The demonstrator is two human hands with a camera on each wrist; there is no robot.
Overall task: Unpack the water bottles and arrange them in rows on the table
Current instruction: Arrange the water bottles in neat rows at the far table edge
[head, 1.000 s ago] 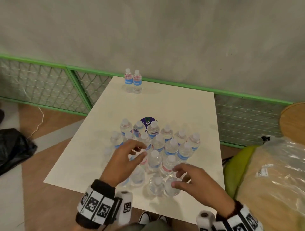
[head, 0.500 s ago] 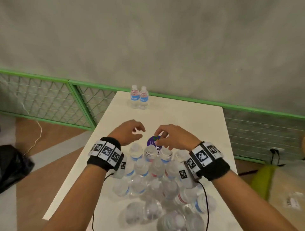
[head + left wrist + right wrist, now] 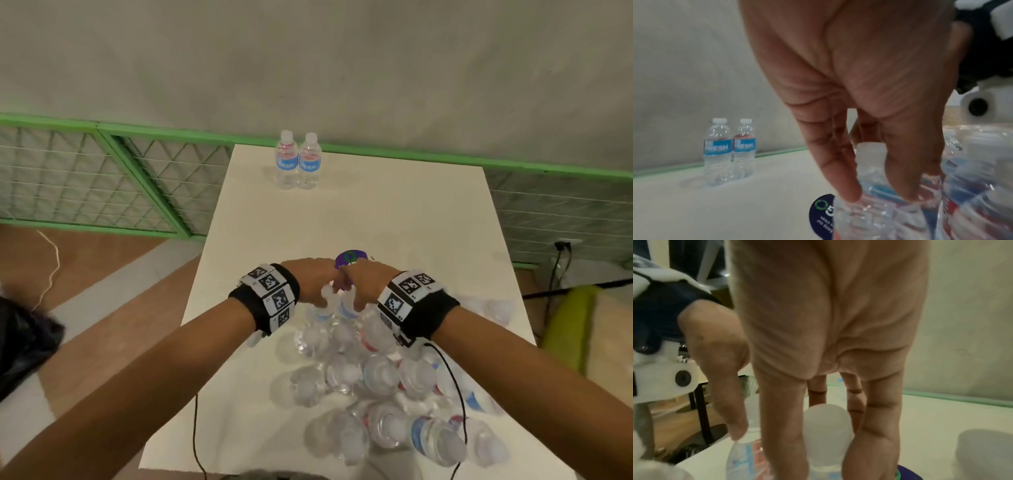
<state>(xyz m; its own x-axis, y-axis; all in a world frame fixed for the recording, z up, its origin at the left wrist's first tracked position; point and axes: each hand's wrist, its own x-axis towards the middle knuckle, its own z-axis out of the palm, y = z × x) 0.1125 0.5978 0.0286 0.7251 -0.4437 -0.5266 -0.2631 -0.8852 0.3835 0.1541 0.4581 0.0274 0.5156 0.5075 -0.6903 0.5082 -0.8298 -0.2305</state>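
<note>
Between your fingers, each hand [image 3: 313,282] [image 3: 364,284] pinches one clear plastic capped bottle [image 3: 872,164] [image 3: 827,423]; next, probably lift them straight up.

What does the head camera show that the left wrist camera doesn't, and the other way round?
Only the head view shows the whole table, the full cluster of bottles and both forearms. Only the left wrist view shows close up the left hand with its fingers round a bottle's neck, and the word FRESH on the labels. Both show the two upright bottles at the far edge and the purple sticker.
</note>
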